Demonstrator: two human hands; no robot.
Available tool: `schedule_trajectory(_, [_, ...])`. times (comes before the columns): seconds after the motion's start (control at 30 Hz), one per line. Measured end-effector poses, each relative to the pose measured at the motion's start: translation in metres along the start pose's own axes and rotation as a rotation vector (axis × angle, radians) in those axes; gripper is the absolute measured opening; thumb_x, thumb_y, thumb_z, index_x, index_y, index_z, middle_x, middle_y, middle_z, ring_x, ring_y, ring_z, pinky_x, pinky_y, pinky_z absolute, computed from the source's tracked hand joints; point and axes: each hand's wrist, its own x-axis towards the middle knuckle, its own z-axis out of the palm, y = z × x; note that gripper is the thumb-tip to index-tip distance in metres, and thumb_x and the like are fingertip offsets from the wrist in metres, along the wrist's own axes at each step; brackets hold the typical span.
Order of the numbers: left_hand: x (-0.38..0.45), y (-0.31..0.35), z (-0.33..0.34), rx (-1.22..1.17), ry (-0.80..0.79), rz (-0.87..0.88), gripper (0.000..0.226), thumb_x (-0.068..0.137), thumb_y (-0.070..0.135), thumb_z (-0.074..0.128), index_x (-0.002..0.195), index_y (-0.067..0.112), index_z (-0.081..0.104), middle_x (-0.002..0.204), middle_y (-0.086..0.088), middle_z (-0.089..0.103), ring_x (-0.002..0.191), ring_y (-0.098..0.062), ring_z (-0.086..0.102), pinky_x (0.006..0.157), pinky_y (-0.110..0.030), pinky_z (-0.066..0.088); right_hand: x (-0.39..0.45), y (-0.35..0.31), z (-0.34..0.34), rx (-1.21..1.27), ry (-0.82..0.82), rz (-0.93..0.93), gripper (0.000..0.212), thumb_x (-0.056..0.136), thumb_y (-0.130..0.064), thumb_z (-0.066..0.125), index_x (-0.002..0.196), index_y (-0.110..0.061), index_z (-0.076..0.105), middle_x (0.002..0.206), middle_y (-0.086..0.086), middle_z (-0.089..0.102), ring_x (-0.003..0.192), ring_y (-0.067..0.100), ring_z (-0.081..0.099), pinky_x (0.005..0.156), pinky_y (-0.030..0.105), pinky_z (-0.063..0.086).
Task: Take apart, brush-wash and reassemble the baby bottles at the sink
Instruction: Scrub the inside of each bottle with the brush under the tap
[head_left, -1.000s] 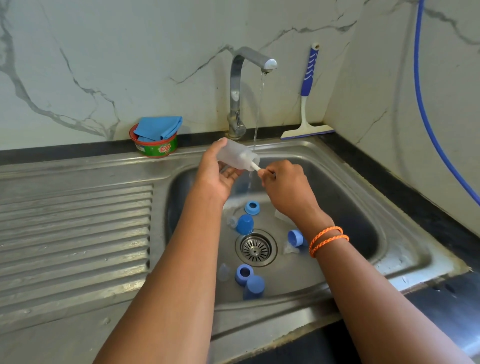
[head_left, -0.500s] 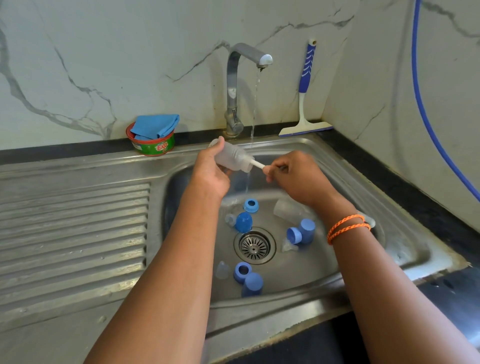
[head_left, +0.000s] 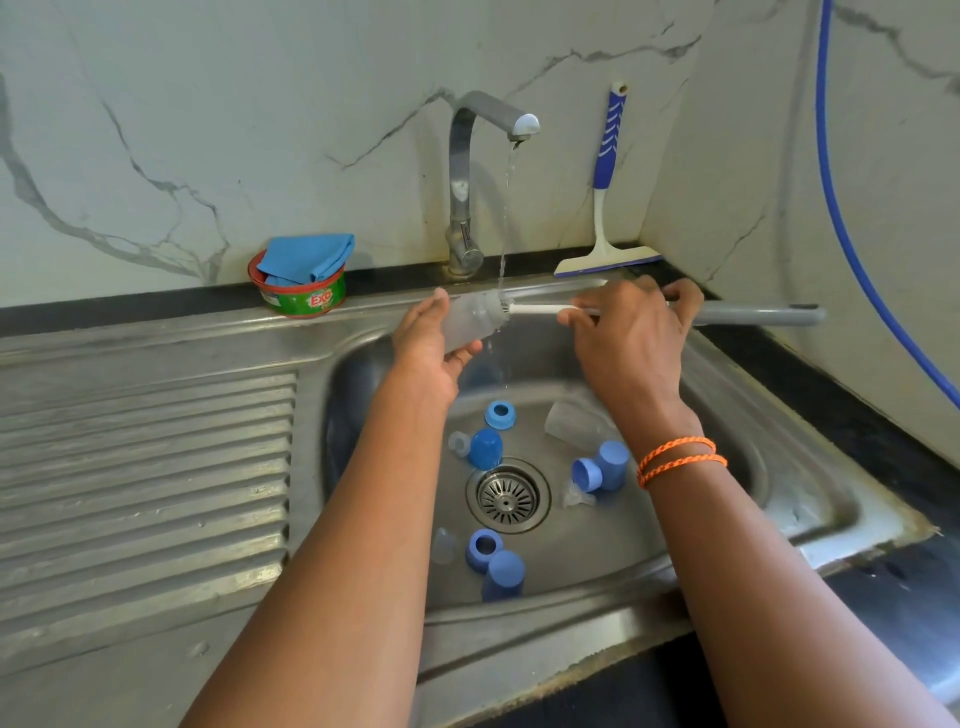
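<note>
White marble-veined wall behind a stainless steel sink (head_left: 779, 499), grey tap (head_left: 467, 156) running. Over the basin, a translucent plastic baby bottle (head_left: 470, 319), lying sideways under the stream, gripped by the left hand (head_left: 431, 343). Right hand (head_left: 631, 338) closed round a long grey-handled bottle brush (head_left: 753, 314), bristle end at the bottle's mouth. In the basin: three blue domed caps (head_left: 485, 448), three blue screw rings (head_left: 500, 414), a second clear bottle (head_left: 574, 422), clear teats, count uncertain. "Exo" readable on the green-and-red tub (head_left: 304, 299) holding a folded blue cloth (head_left: 306, 257). One blue-handled squeegee (head_left: 605, 208) against the wall.
</note>
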Motion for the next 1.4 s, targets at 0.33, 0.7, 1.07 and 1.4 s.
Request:
schedule_trajectory(0.33, [0.003, -0.002, 0.003, 0.002, 0.102, -0.01, 0.033, 0.098, 0.037, 0.07, 0.123, 0.016, 0.062, 0.116, -0.011, 0.062, 0.099, -0.026, 0.063, 0.069, -0.033, 0.055, 0.003, 0.002, -0.007, -0.042, 0.061, -0.139, 0.017, 0.097, -0.031, 0.067, 0.09, -0.025, 0.081, 0.087, -0.003, 0.072, 0.101, 0.024, 0.057, 0.104, 0.043, 0.018])
schedule_trajectory(0.7, [0.004, -0.01, 0.001, -0.024, 0.048, -0.043, 0.031, 0.099, 0.027, 0.07, 0.128, 0.018, 0.063, 0.119, -0.012, 0.057, 0.101, -0.027, 0.06, 0.068, -0.035, 0.057, 0.008, 0.019, -0.005, 0.02, -0.295, 0.238, 0.031, 0.101, -0.034, 0.057, 0.079, -0.02, 0.075, 0.079, 0.002, 0.068, 0.086, 0.029, 0.059, 0.093, 0.045, 0.018])
schedule_trajectory(1.07, [0.007, -0.013, 0.003, -0.148, 0.032, -0.143, 0.031, 0.102, 0.027, 0.065, 0.125, 0.009, 0.056, 0.124, -0.018, 0.06, 0.109, -0.032, 0.064, 0.069, -0.039, 0.058, 0.007, 0.014, -0.011, 0.094, -0.075, 0.207, 0.027, 0.099, -0.038, 0.068, 0.082, -0.021, 0.081, 0.077, -0.001, 0.073, 0.083, 0.025, 0.057, 0.089, 0.041, 0.017])
schedule_trajectory(1.4, [0.003, -0.015, 0.002, -0.275, -0.065, -0.212, 0.046, 0.091, 0.026, 0.078, 0.126, 0.006, 0.057, 0.125, -0.022, 0.063, 0.11, -0.038, 0.066, 0.081, -0.048, 0.064, 0.005, 0.01, -0.013, 0.124, -0.097, 0.306, 0.026, 0.103, -0.043, 0.062, 0.093, -0.027, 0.08, 0.092, 0.004, 0.073, 0.087, 0.028, 0.051, 0.094, 0.043, 0.023])
